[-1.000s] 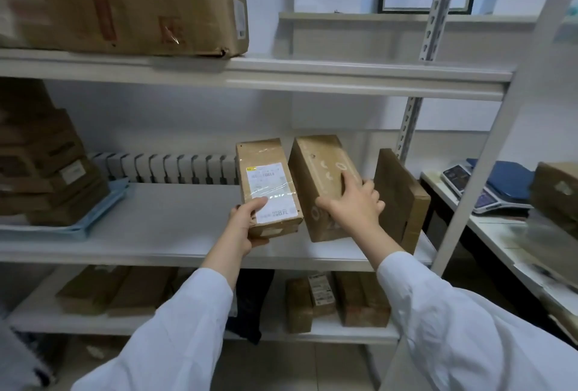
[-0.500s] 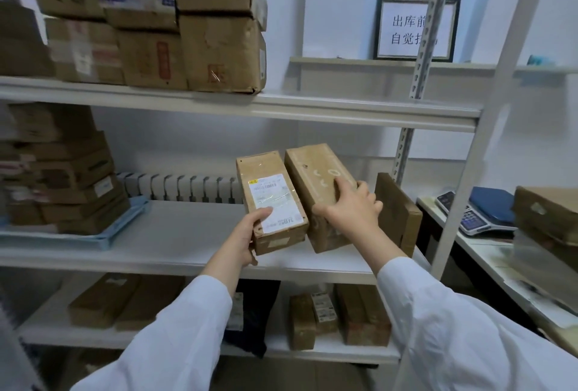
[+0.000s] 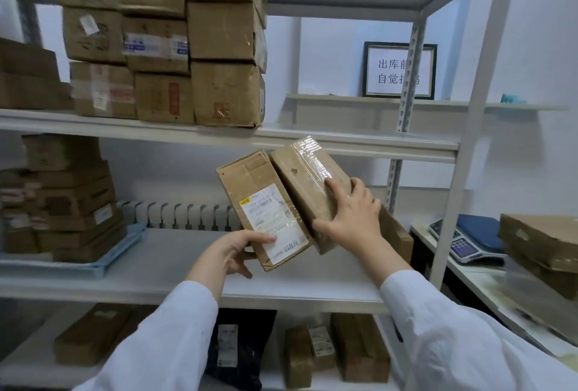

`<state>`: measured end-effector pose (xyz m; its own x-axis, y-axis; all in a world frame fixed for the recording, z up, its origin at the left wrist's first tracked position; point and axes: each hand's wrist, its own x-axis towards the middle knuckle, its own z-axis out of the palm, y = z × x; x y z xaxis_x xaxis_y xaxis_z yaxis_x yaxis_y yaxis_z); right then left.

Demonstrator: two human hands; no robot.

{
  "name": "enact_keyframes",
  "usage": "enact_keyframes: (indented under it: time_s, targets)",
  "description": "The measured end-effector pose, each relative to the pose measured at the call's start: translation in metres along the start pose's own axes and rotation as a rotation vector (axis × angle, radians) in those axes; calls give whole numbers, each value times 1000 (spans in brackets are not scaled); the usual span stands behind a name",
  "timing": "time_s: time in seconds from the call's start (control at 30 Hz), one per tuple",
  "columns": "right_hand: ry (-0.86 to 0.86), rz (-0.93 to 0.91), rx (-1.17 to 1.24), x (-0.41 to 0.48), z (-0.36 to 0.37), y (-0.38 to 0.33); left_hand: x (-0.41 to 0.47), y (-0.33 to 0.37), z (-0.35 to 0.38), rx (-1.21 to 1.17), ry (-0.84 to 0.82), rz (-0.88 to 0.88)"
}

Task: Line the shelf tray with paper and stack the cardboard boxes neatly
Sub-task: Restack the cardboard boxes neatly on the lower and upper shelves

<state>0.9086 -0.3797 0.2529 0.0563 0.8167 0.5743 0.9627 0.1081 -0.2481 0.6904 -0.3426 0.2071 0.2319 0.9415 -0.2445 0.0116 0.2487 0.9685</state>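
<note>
Stacking step: left hand (image 3: 237, 249) grips labelled box (image 3: 266, 212), right hand (image 3: 350, 218) clamps taped box (image 3: 309, 184), both in air above middle shelf (image 3: 175, 262) front edge. Next: carry to tray (image 3: 125, 243) at shelf's left end. Versus earlier: boxes raised higher, tilted.

A single head-worn, wide-angle view is given, directed forward and slightly downward at a white shelving unit (image 3: 359, 146) seen at close range. The two sleeved arms are seen entering from 6 o'clock, the middle shelf (image 3: 175, 259) is centred, a lower shelf is cut off at 6 o'clock and the top shelf at 12 o'clock. A side table (image 3: 475, 278) is caught at 3 o'clock, and straight edges are bowed towards the margins.
</note>
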Motion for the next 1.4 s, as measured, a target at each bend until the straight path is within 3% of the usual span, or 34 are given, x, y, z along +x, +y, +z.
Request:
enact_keyframes:
  time_s: [0.27, 0.47, 0.8, 0.93, 1.17, 1.4]
  targets:
    - [254, -3, 221, 5, 9, -1, -3, 33, 4, -134, -11, 206]
    - [418, 88, 381, 28, 11, -16, 3, 73, 10, -261, 42, 496]
    - [602, 184, 445, 94, -11, -23, 23, 152, 14, -177, 207, 515]
    - [567, 251, 362, 126, -23, -20, 32, 174, 20, -170, 197, 416]
    - [314, 365, 232, 176, -47, -25, 45, 200, 31, -193, 184, 350]
    - [266, 273, 211, 204, -53, -22, 55, 216, 26, -163, 184, 364]
